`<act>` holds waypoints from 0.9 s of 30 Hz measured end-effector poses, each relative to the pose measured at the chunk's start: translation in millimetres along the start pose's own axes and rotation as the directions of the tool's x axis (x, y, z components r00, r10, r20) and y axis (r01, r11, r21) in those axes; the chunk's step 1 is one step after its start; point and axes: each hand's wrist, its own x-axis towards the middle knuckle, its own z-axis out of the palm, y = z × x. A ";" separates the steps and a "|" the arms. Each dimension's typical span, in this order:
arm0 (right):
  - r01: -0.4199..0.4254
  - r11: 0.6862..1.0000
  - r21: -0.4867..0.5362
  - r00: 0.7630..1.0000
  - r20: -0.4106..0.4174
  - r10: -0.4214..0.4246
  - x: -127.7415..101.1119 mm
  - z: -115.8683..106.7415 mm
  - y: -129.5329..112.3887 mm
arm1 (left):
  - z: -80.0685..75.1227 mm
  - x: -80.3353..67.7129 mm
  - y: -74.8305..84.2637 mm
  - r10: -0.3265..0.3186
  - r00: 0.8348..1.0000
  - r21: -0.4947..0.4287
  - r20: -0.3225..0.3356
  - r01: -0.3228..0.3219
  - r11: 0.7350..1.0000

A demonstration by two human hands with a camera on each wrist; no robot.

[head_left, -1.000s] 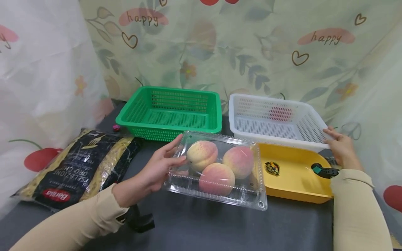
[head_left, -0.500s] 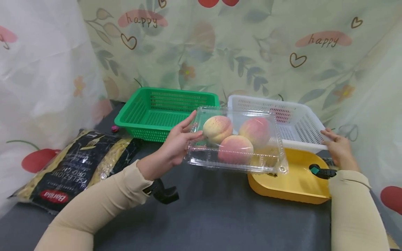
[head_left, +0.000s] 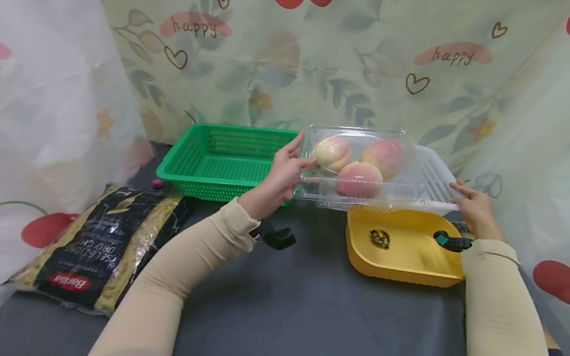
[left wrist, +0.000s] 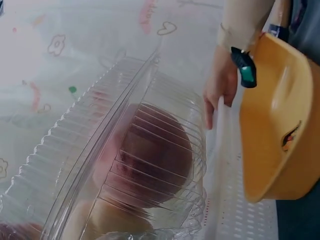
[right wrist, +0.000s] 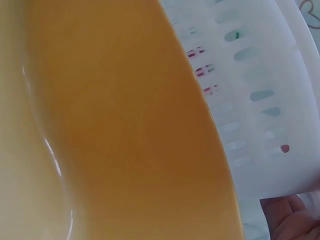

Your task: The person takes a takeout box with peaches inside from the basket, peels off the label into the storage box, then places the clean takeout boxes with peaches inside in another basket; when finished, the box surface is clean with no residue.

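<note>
My left hand (head_left: 287, 173) grips the left end of a clear plastic clamshell box (head_left: 401, 190) that holds three peaches (head_left: 359, 179). In the head view the box overlaps most of the white basket (head_left: 434, 173), held over it and hiding much of its inside. At that basket's front right corner, my right hand (head_left: 478, 210) pinches the rim between thumb and fingers. The left wrist view shows the box's ridged side close up with a peach (left wrist: 155, 155) behind it, and the right hand (left wrist: 220, 87) on the basket rim beyond.
A green basket (head_left: 222, 184) stands at the back left. A yellow tray (head_left: 409, 247) sits in front of the white basket, under the right wrist. On the left lies a bag of pasta (head_left: 89, 247), with a small pink object (head_left: 157, 183) behind it. A patterned curtain (head_left: 285, 64) closes the back.
My left hand has lifted the box of peaches and carried it right and away from me, from in front of the baskets to over the white one. The right hand stays on the rim.
</note>
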 end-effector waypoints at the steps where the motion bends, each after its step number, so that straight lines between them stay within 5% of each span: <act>1: -0.003 1.000 0.001 1.000 0.000 0.003 0.3 -0.4 0.1 | 3.7 5.3 -0.3 -0.003 1.000 -0.010 0.001 0.003 1.000; 12: -0.015 0.999 0.028 0.999 -0.038 0.016 3.1 6.7 -1.5 | 36.5 61.3 -6.6 -0.046 0.996 -0.026 -0.077 0.044 0.999; 22: -0.004 1.000 -0.006 1.000 -0.029 0.004 1.7 2.3 0.5 | 58.9 93.3 -20.5 -0.142 0.978 -0.076 -0.155 0.132 0.988; 27: -0.016 1.000 -0.003 1.000 -0.023 0.016 0.8 1.0 -0.3 | 72.8 109.7 -27.5 -0.131 0.968 -0.072 -0.214 0.118 0.990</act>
